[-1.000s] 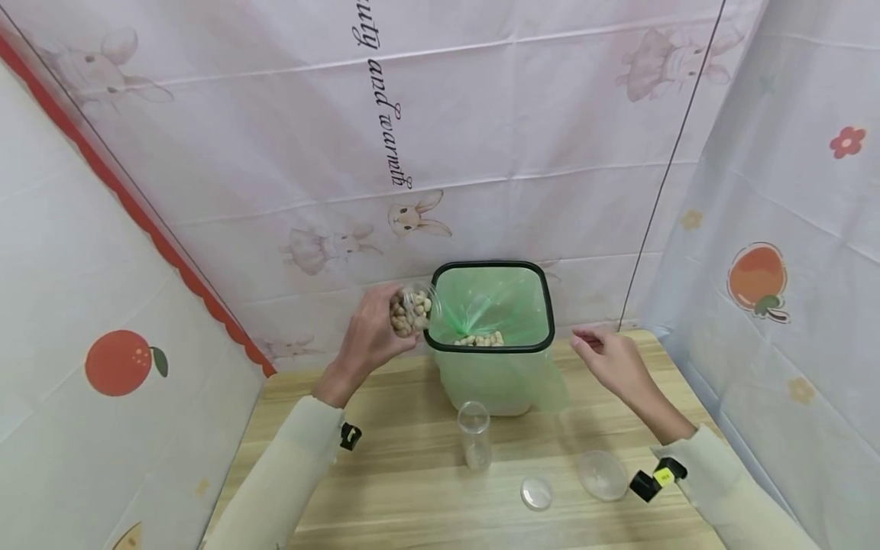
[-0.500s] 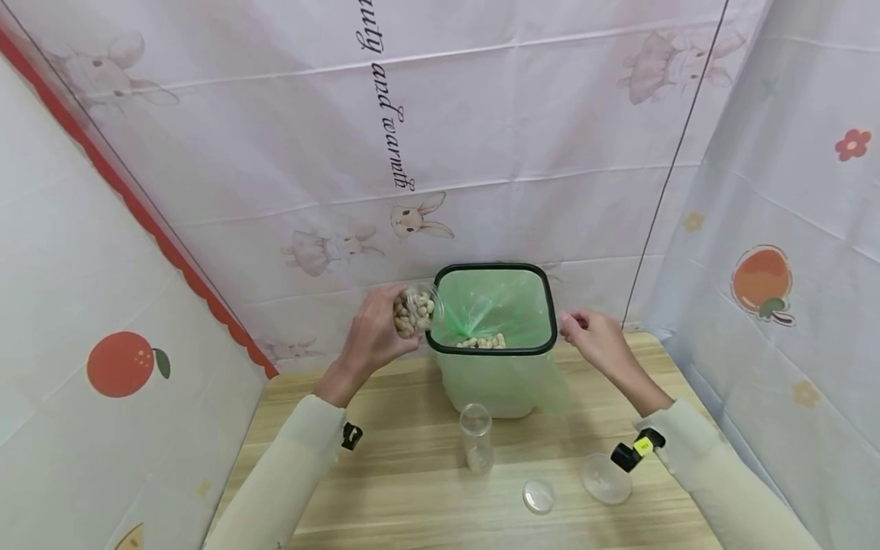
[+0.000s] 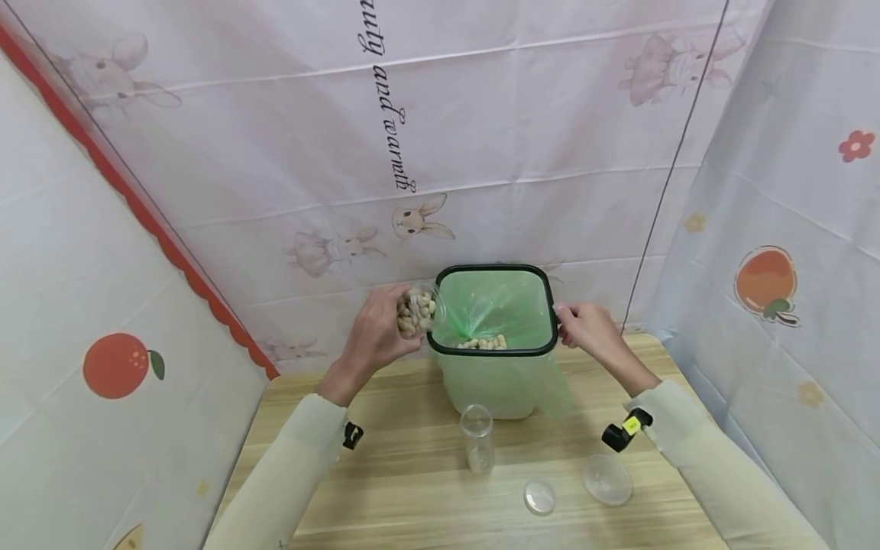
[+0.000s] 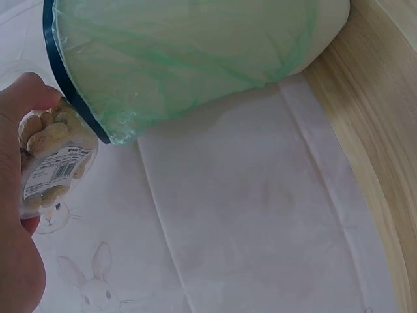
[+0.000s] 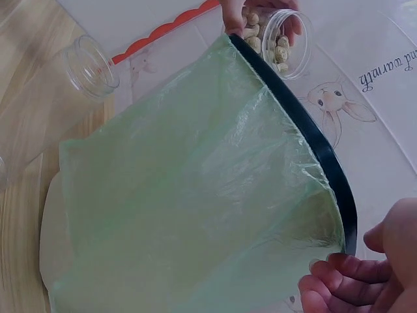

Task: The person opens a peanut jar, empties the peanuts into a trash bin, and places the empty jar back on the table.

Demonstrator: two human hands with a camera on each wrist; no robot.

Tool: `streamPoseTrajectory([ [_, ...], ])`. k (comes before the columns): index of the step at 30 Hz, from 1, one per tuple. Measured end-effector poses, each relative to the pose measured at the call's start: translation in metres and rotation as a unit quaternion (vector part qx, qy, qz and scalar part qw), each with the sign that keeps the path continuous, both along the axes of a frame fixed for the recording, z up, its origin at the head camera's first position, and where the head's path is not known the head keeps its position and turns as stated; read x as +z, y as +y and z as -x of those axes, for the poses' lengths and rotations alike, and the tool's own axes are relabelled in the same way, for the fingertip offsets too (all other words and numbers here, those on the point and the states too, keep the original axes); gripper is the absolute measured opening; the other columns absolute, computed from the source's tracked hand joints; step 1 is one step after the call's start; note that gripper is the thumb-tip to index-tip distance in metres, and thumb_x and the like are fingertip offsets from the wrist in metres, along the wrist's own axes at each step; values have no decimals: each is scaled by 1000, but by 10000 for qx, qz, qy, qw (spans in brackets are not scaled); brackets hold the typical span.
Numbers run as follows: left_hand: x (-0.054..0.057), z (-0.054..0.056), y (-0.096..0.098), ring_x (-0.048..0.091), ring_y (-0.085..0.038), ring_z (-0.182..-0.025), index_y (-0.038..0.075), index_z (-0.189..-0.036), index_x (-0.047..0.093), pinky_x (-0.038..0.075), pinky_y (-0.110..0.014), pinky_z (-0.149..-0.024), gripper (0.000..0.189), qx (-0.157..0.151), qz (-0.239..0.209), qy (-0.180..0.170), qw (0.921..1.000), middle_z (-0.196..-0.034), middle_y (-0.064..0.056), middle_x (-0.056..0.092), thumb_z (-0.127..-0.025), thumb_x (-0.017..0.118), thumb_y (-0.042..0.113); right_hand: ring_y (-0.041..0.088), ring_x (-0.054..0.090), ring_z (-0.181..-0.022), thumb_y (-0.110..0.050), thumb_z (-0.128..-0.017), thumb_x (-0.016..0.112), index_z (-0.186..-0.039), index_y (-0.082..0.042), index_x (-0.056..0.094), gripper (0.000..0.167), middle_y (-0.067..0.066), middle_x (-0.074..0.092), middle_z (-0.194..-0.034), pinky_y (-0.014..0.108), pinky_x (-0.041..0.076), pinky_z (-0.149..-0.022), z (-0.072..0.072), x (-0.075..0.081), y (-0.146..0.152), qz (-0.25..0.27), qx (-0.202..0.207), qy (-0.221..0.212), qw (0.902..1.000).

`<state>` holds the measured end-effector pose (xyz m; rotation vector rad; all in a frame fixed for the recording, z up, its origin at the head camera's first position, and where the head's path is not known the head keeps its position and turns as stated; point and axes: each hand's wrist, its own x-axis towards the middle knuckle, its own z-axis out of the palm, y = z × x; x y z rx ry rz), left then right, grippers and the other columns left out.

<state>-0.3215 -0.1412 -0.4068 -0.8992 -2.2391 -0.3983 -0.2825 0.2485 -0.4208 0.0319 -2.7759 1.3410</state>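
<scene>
My left hand (image 3: pixel 374 328) grips a clear plastic jar (image 4: pixel 62 153) tipped on its side, its open mouth at the left rim of the bin. Unshelled peanuts (image 5: pixel 253 29) fill much of the jar, and a barcode label shows in the left wrist view. The bin (image 3: pixel 488 382) has a black rim (image 3: pixel 552 305) and a green plastic liner (image 5: pixel 195 176); more peanuts (image 3: pixel 484 343) lie inside it. My right hand (image 3: pixel 590 330) is at the right side of the rim, fingertips against its lower edge, the thumb a little apart from it in the right wrist view.
In front of the bin a tall clear jar (image 3: pixel 477 439) stands on the wooden table (image 3: pixel 399 496). A small clear lid (image 3: pixel 539 497) and a larger clear lid (image 3: pixel 608 480) lie to its right. A printed cloth (image 3: pixel 330 137) hangs behind the bin.
My right hand has moved left from beside the bin to its rim. The left hand and its jar stay almost in place, and the peanuts in the jar look much the same.
</scene>
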Motion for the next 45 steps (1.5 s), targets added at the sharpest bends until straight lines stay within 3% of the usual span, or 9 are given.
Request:
streamPoseTrajectory([
  [8,-1,1,0,60,-35,-120,-1,-141,49,55,-49,-103,89,36,88,-83,9999,-131,-19,63,-67,92,24,18,65,-60,-29,-111,43,-81,0,67,48,7,65,-66,33,60,-58,9,1,1,-205,333,-148,9991],
  [13,-2,3,0,60,-35,-120,-1,-140,49,55,-49,-103,88,43,94,-75,9999,-131,-19,63,-67,92,25,18,60,-57,-29,-110,41,-73,-8,61,48,5,62,-63,33,53,-57,17,0,1,-846,374,65,9957],
  [17,-2,4,1,61,-35,-120,-1,-140,50,55,-48,-103,88,61,75,-21,10000,-130,-19,63,-67,92,25,21,54,-61,-26,-110,38,-66,-14,50,48,4,53,-62,35,44,-61,22,-1,-1,-1614,340,514,9850],
  [20,-2,4,1,61,-34,-120,0,-140,50,55,-48,-103,87,70,84,-9,9999,-131,-19,63,-68,91,26,23,52,-63,-25,-110,38,-64,-15,45,48,4,49,-61,39,44,-65,25,-2,-1,-2068,355,817,9743],
  [25,-2,5,2,61,-34,-118,-1,-139,50,56,-48,-101,88,32,85,78,9999,-130,-19,63,-66,92,26,23,52,-59,-23,-109,40,-61,-14,45,49,4,49,-57,41,45,-61,29,-2,0,-2537,472,1178,9589],
  [30,-2,6,2,61,-34,-117,-1,-138,50,57,-47,-99,89,14,82,133,9999,-129,-20,63,-65,93,27,23,52,-59,-20,-108,42,-60,-14,46,48,4,49,-57,42,47,-61,31,0,2,-2747,633,1317,9503],
  [37,-2,8,2,61,-34,-115,-2,-137,51,56,-47,-98,88,-59,67,194,9998,-127,-20,63,-64,92,24,24,53,-61,-20,-109,38,-62,-14,45,48,5,48,-59,42,48,-63,32,1,1,-2833,791,1059,9499],
  [45,2,7,4,61,-34,-113,-3,-138,51,56,-47,-99,88,55,203,235,9995,-126,-19,63,-63,92,22,25,53,-62,-20,-108,38,-63,-14,42,46,6,48,-59,44,48,-65,35,1,-1,-2879,902,1101,9470],
])
